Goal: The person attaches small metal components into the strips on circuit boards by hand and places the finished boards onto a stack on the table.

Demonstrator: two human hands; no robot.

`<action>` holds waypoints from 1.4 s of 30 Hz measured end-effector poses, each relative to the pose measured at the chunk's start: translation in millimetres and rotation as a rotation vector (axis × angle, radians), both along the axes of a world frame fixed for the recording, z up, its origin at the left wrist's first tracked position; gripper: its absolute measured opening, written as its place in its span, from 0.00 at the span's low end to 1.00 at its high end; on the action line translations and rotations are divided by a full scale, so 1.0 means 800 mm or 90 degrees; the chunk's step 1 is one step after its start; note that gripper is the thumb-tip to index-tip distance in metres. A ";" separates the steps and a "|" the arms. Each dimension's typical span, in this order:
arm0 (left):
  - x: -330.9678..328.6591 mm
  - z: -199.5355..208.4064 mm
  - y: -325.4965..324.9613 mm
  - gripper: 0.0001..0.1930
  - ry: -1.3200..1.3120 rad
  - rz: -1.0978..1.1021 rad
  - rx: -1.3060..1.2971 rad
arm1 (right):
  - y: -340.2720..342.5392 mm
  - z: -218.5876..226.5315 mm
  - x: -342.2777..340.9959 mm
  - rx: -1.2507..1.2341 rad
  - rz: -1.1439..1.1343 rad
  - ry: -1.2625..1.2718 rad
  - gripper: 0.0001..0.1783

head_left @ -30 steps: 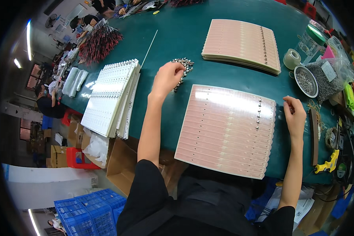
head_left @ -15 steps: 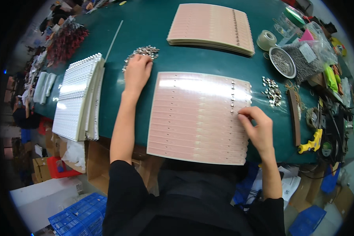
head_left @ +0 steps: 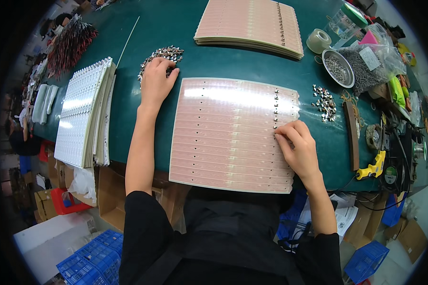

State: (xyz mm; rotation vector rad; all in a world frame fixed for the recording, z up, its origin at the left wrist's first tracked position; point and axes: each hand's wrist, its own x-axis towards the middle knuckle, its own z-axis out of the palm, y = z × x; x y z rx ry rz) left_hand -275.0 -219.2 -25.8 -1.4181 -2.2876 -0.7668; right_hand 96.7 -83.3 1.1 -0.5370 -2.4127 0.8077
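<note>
A flat pinkish board (head_left: 214,137) with crosswise score lines lies before me. Small shiny metal parts (head_left: 276,105) stand in a row down the upper part of its right side. My right hand (head_left: 299,149) is closed in a pinch at the lower end of this row, on what looks like another small metal part, mostly hidden by the fingertips. My left hand (head_left: 158,80) rests over a loose pile of small metal parts (head_left: 172,53) beyond the board's upper left corner. Its thumb and fingers are apart, and some parts show between them.
A stack of similar boards (head_left: 247,23) lies at the back. White strip boards (head_left: 83,111) stand piled at left. To the right are loose metal parts (head_left: 325,104), a metal bowl (head_left: 337,69), a bag of small parts (head_left: 364,64), a dark bar (head_left: 351,135) and a yellow glue gun (head_left: 372,166).
The whole view has shifted slightly. My right fingertips have moved left over the board onto the row of parts. My left hand's thumb and fingers have spread apart at the pile.
</note>
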 end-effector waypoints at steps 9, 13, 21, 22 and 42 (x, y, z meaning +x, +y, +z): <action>-0.003 -0.004 0.002 0.05 -0.007 -0.005 -0.007 | 0.009 0.007 0.001 0.039 0.034 -0.061 0.05; -0.003 -0.003 -0.004 0.04 -0.013 0.005 0.010 | 0.013 0.018 0.006 -0.049 0.033 -0.011 0.06; 0.025 0.019 0.011 0.06 -0.266 -0.013 0.169 | 0.122 -0.008 0.018 0.173 -0.192 -0.055 0.06; 0.028 0.019 0.011 0.07 -0.279 -0.016 0.173 | 0.122 -0.018 0.016 0.235 -0.204 -0.076 0.06; 0.030 0.008 0.016 0.09 -0.412 -0.092 0.155 | -0.015 0.013 0.014 0.056 0.025 -0.057 0.07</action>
